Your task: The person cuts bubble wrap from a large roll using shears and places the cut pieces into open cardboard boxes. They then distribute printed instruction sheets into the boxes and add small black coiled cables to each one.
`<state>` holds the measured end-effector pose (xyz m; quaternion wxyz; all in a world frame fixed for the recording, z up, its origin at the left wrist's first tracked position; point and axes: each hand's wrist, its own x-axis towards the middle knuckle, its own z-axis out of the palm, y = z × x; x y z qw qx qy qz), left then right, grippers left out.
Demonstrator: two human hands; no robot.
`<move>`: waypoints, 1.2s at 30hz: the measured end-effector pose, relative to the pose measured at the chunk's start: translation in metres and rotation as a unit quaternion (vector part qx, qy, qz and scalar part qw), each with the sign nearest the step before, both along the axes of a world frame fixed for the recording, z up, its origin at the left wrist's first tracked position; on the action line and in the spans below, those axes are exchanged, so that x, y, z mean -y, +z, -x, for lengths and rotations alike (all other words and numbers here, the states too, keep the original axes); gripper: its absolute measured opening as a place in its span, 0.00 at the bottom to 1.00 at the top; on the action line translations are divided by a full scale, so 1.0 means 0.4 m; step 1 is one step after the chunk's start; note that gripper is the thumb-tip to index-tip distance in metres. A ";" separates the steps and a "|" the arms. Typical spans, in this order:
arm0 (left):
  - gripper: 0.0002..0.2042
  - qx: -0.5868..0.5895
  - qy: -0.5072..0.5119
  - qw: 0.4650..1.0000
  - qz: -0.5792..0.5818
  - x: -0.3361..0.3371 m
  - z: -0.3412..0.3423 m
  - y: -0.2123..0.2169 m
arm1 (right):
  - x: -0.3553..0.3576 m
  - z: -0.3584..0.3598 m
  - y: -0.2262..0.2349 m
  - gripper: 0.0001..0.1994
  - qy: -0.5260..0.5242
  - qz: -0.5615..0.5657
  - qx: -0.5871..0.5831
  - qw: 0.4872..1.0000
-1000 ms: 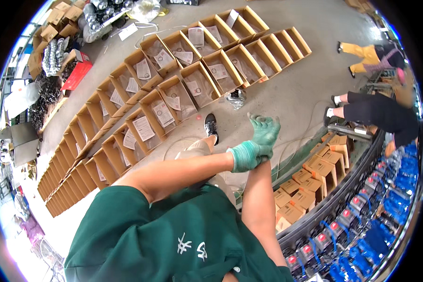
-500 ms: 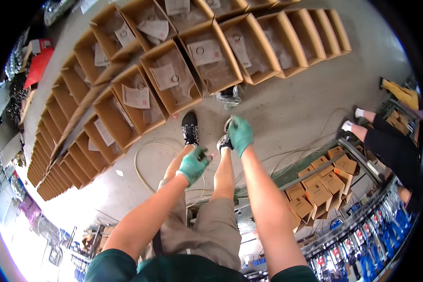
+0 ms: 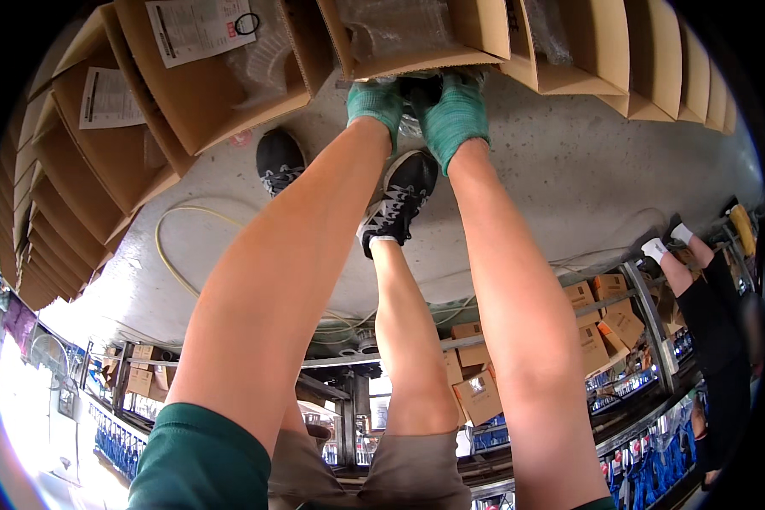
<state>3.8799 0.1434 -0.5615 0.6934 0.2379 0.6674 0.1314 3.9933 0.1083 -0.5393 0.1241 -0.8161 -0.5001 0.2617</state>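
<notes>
an open brown cardboard box [image 3: 416,38] sits on the grey concrete floor at the top of the view, its near wall facing the person. crumpled clear plastic wrap [image 3: 395,25] lies inside it. just below the box's near lower edge, a small clump of clear plastic [image 3: 410,123] lies on the floor, partly hidden between the gloved hands.

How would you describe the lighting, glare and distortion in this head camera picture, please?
Head view: strong fisheye bending of the cardboard boxes toward the rim; blown-out glare at lower left; even light on the left hand and right hand; dark vignette corners.
</notes>
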 end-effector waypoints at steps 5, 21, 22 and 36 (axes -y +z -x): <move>0.16 -0.009 0.026 1.000 0.002 0.046 0.046 -0.003 | -0.025 0.003 -0.004 0.33 0.017 0.107 -0.092 0.990; 0.18 -0.058 -0.382 0.887 -0.254 0.106 0.092 -0.080 | -0.042 0.032 -0.055 0.23 0.121 0.088 0.134 0.980; 0.19 -0.238 -0.589 0.664 -0.396 0.088 0.066 -0.015 | -0.013 0.009 -0.066 0.23 0.094 0.071 0.125 0.985; 0.16 0.068 -0.009 0.997 0.018 0.035 0.065 0.082 | -0.003 0.041 0.004 0.20 0.068 0.030 0.027 0.997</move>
